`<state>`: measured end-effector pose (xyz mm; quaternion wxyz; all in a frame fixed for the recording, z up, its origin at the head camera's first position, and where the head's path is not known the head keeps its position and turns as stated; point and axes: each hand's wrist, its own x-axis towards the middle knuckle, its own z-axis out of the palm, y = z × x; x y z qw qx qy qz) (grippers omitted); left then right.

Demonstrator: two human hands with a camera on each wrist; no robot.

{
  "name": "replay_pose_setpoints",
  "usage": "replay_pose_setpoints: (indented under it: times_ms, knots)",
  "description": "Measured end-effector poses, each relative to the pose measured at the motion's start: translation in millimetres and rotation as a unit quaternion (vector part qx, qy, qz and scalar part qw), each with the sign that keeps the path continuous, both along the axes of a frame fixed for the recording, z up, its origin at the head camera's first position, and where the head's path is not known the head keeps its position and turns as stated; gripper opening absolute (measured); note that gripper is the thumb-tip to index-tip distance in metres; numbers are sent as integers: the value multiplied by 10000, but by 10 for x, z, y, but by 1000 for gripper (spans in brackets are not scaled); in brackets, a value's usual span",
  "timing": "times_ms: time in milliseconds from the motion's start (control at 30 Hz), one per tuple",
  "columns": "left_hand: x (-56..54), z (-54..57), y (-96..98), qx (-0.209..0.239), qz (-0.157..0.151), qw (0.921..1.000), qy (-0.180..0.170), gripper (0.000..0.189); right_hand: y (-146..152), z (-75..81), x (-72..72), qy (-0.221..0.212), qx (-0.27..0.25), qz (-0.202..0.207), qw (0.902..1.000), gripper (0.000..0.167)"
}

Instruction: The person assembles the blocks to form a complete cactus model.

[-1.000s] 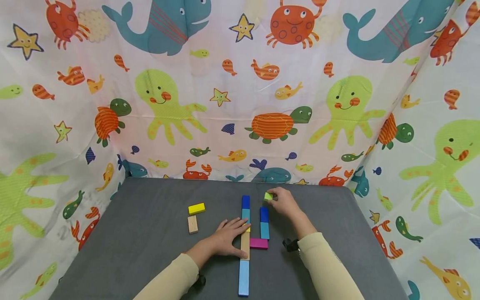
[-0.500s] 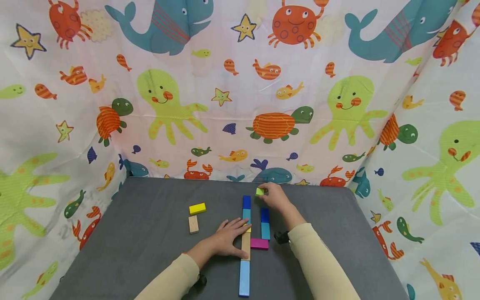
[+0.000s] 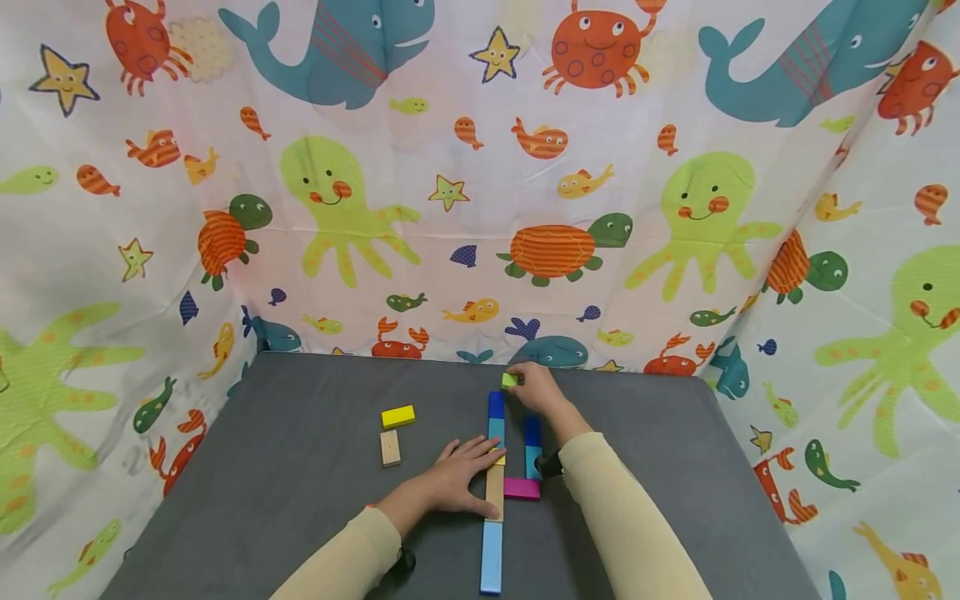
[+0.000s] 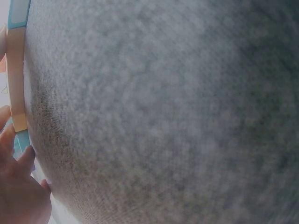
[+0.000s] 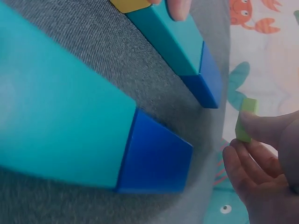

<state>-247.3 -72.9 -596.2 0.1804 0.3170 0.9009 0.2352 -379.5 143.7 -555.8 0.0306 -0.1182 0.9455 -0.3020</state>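
Observation:
A lime-green block [image 3: 509, 381] is pinched between thumb and fingers of my right hand [image 3: 542, 390], just past the far end of a straight row of blocks. That row runs from a long light blue block [image 3: 491, 557] through a long wooden block [image 3: 495, 493] and a mostly covered yellow one to a teal-blue block [image 3: 496, 428] and a dark blue block [image 3: 497, 405]. With fingers spread, my left hand [image 3: 455, 485] rests on the row's middle, touching the wooden and yellow blocks. In the right wrist view the green block [image 5: 245, 120] stands apart from the dark blue block [image 5: 203, 82].
A magenta block [image 3: 522, 488] juts right from the row. Beyond it, a blue block [image 3: 532, 430] and a teal-blue block form a shorter parallel line under my right forearm. Left lie a loose yellow block [image 3: 397, 415] and a wooden block [image 3: 390, 448]. A sea-animal curtain [image 3: 450, 250] bounds the table.
My right hand has carried the green block leftward, from beyond the short line to beyond the long row's far end. The left hand stays put on the row.

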Motion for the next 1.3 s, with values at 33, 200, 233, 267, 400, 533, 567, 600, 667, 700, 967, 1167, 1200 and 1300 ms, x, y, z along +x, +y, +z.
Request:
replay_pose_setpoints:
  times_ms: [33, 200, 233, 267, 400, 533, 567, 600, 667, 700, 967, 1167, 1200, 1300]
  knots:
    - [-1, -4, -2, 48, -13, 10000, -9, 100, -16, -12, -12, -10, -5, -22, 10000, 35]
    - [-27, -77, -27, 291, -80, 9995, -51, 102, -101, -49, -62, -151, -12, -93, 9998, 36]
    - [-33, -93, -30, 337, -93, 9994, -35, 102, -113, -54, -69, -177, -7, -106, 9998, 36]
    - [-35, -96, -29, 364, -103, 9993, -35, 102, -123, -61, -78, -184, 6, -120, 9998, 35]
    - [-28, -66, -24, 389, -136, 9991, -42, 100, -157, -100, -106, -245, -15, -181, 9995, 35]
    - [-29, -78, -33, 321, -197, 9993, 15, 100, -181, -165, -134, -375, 62, -64, 9993, 37]
    - [-35, -111, -42, 313, -233, 9992, 101, 99, -187, -180, -140, -400, 110, -14, 9991, 37]
    - [-30, -93, -38, 275, -202, 9994, 32, 100, -194, -193, -144, -425, 165, 30, 9990, 37]
    - [-35, -101, -34, 227, -176, 9996, 61, 99, -204, -200, -151, -446, 274, 95, 9986, 38]
    - [-37, -102, -31, 198, -162, 9996, 85, 99, -209, -202, -151, -457, 310, 108, 9984, 38]
    - [-29, -41, 4, 183, -117, 9997, -102, 101, -214, -184, -131, -628, 509, 156, 9966, 38]
    - [-47, -115, -9, 432, -89, 9988, -195, 103, -192, -150, -87, -352, 299, 260, 9986, 41]
    - [-40, -94, -11, 440, -94, 9988, -201, 103, -186, -137, -74, -307, 229, 250, 9990, 41]
    - [-25, -58, -29, 436, -150, 9989, -82, 101, -160, -97, -14, -186, 57, 177, 9997, 42]
